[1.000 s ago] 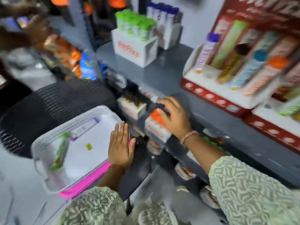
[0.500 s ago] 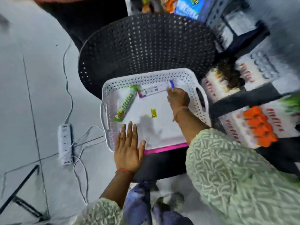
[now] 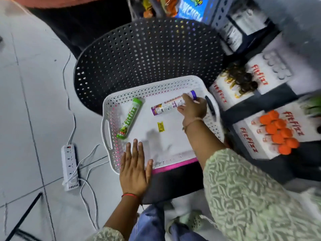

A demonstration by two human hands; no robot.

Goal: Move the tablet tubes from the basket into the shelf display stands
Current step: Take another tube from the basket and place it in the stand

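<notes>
Basket [image 3: 111, 119] on black perforated chair [image 3: 147, 54], two tablet tubes inside, both hands at work.

From my remote view, left of the basket a white power strip [image 3: 70, 166] lies on the floor. Inside the basket near its left wall lies the green tube [image 3: 130, 118], untouched. At the basket's near rim my left hand [image 3: 134, 168] rests flat, fingers spread open and gripping nothing. Toward the basket's far right corner my right hand [image 3: 192, 109] has its fingers closed around the purple-capped tube [image 3: 169, 106]. Right of the basket stand the display stands, one filled with orange-capped tubes [image 3: 279, 133].
</notes>
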